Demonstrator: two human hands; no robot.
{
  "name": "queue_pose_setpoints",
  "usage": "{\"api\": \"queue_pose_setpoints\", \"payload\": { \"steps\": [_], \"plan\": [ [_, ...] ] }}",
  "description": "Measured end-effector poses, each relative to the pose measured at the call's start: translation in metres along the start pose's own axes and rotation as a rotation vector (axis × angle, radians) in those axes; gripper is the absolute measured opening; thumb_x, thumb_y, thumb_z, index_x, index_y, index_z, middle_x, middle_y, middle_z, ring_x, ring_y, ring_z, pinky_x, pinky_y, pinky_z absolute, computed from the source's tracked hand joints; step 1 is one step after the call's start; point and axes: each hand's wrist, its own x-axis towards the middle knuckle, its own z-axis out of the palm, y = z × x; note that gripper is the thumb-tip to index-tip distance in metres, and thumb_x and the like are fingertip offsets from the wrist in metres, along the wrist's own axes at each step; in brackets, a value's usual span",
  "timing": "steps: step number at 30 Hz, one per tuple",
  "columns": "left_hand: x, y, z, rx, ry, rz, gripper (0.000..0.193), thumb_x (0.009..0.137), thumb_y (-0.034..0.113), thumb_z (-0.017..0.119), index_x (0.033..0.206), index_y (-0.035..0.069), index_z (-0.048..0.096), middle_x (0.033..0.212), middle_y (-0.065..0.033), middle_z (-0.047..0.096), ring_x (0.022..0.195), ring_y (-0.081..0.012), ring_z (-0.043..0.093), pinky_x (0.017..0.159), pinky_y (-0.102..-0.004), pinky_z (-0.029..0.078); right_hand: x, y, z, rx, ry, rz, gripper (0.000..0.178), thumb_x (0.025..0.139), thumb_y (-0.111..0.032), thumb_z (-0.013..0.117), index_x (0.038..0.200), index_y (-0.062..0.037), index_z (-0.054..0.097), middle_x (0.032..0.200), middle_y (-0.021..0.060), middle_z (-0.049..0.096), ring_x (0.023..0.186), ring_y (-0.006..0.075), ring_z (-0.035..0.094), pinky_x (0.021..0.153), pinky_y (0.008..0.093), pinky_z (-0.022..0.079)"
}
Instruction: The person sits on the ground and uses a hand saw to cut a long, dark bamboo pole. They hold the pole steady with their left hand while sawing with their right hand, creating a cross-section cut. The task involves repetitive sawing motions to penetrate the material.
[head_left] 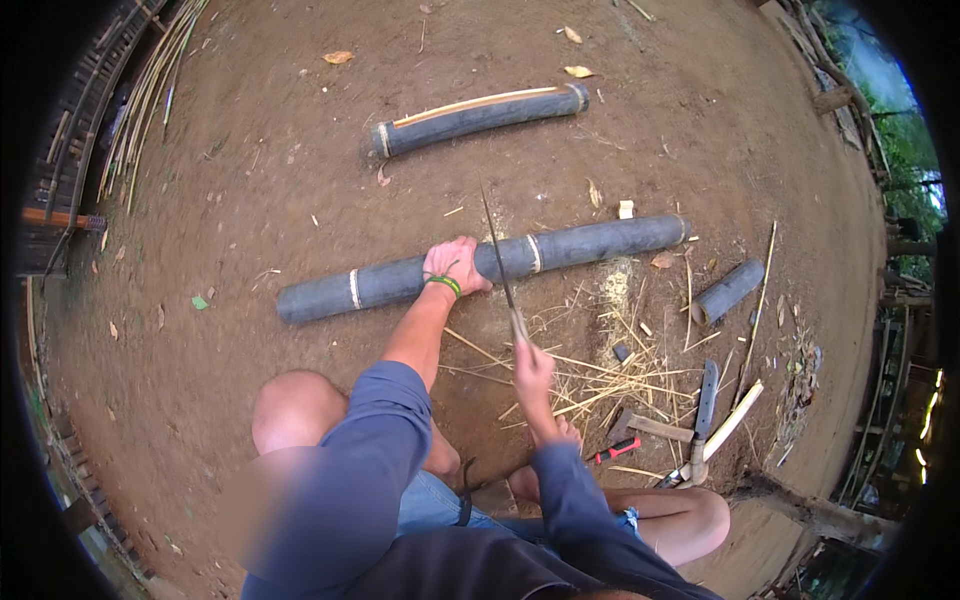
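A long dark bamboo pole (pixel 600 240) with pale rings at its joints lies across the ground in front of me. My left hand (pixel 456 264), with a green band at the wrist, grips the pole from above near its middle. Just right of it, my right hand (pixel 533 368) is closed round the handle of a handsaw (pixel 497 245). The thin blade is seen nearly edge-on and crosses over the pole, pointing away from me. How deep it sits in the bamboo I cannot tell.
Beyond lies another bamboo pole (pixel 480 115) with a long slot. At the right are a short bamboo piece (pixel 727 292), thin strips (pixel 580 385), a hatchet (pixel 655 428), a red-handled tool (pixel 615 450), a dark sheath-like piece (pixel 707 393) and a split stick (pixel 735 420). Long canes (pixel 150 95) lie far left.
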Motion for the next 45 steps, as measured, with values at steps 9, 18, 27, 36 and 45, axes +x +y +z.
{"api": "queue_pose_setpoints", "payload": {
  "steps": [9, 18, 27, 36, 45],
  "plan": [
    [-0.001, 0.007, 0.014, 0.161, 0.084, -0.01, 0.079, 0.059, 0.047, 0.091, 0.124, 0.013, 0.062, 0.122, -0.0082, 0.065, 0.118, -0.0291, 0.063, 0.102, -0.0445, 0.047, 0.05, -0.026, 0.019, 0.014, 0.023, 0.042, 0.049, 0.104, -0.03, 0.06, 0.07, 0.005, 0.054, 0.056, 0.0097, 0.043, 0.056, 0.0153, 0.04, 0.053, 0.0423, 0.033],
    [-0.006, 0.007, 0.014, 0.128, 0.04, -0.045, 0.08, 0.058, 0.047, 0.092, 0.124, 0.014, 0.061, 0.122, -0.0075, 0.066, 0.116, -0.0296, 0.064, 0.101, -0.0441, 0.048, -0.013, -0.014, -0.01, -0.058, -0.01, 0.039, 0.048, 0.105, -0.03, 0.059, 0.072, 0.0035, 0.054, 0.056, 0.0083, 0.042, 0.055, 0.0135, 0.041, 0.052, 0.0387, 0.033],
    [-0.004, -0.004, 0.006, 0.101, 0.016, -0.059, 0.077, 0.057, 0.045, 0.091, 0.121, 0.012, 0.063, 0.121, -0.0097, 0.067, 0.114, -0.0304, 0.066, 0.103, -0.0466, 0.049, -0.072, -0.015, -0.043, -0.124, -0.073, 0.113, 0.033, 0.105, -0.025, 0.057, 0.111, 0.0015, 0.076, 0.063, 0.008, 0.059, 0.061, 0.01, 0.052, 0.057, 0.0346, 0.041],
    [0.005, 0.007, 0.0, 0.076, -0.006, -0.026, 0.075, 0.058, 0.044, 0.092, 0.12, 0.013, 0.064, 0.123, -0.0082, 0.067, 0.115, -0.0302, 0.067, 0.101, -0.0449, 0.05, 0.004, -0.003, 0.001, -0.12, 0.039, -0.056, 0.046, 0.106, -0.031, 0.059, 0.071, -0.0013, 0.059, 0.059, -0.0041, 0.046, 0.055, 0.007, 0.04, 0.049, 0.0316, 0.029],
    [0.019, 0.009, -0.006, 0.038, -0.009, 0.01, 0.077, 0.055, 0.05, 0.092, 0.118, 0.011, 0.069, 0.116, -0.0128, 0.072, 0.107, -0.0338, 0.07, 0.095, -0.0449, 0.055, 0.078, -0.035, 0.035, -0.121, 0.071, -0.052, 0.05, 0.102, -0.032, 0.061, 0.072, 0.0072, 0.058, 0.058, 0.0208, 0.051, 0.052, 0.0271, 0.047, 0.056, 0.0453, 0.04]
  ]
}}
